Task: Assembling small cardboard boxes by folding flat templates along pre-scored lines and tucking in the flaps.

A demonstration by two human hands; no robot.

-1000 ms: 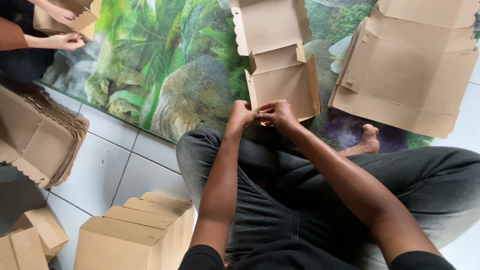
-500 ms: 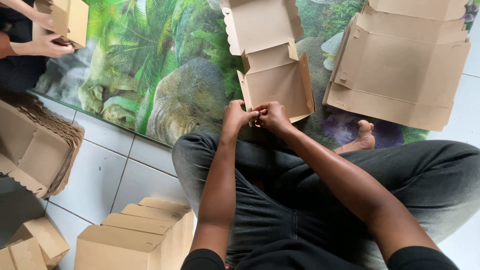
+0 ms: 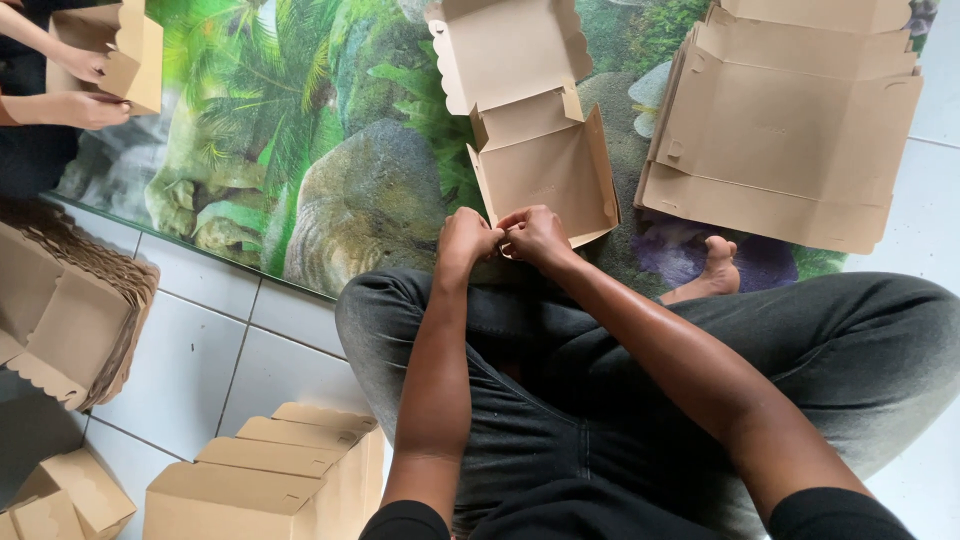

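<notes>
While both hands meet at the near edge of the half-folded cardboard box (image 3: 545,165), the work is all fingertips: the left hand (image 3: 466,240) is curled tight, fingers pressed together against the box's near-left corner, and the right hand (image 3: 537,235) is bunched beside it, pinching what looks like a small flap or tab there. The two hands touch each other. Compared with a second ago, they have barely shifted; the box sits in the same spot on the jungle-print mat (image 3: 330,150), lid flung open toward the far side, right wall standing up. So the near corner is what's being worked, and it doesn't look locked yet.

Right of the box lies a stack of flat box blanks (image 3: 790,140), well apart from the hands. A bare foot (image 3: 718,262) pokes out just beside the right forearm. Far left, another person's hands (image 3: 85,90) hold a box of their own, turned further round than before. Near left on the tiled floor (image 3: 200,350) stand finished boxes (image 3: 265,480).
</notes>
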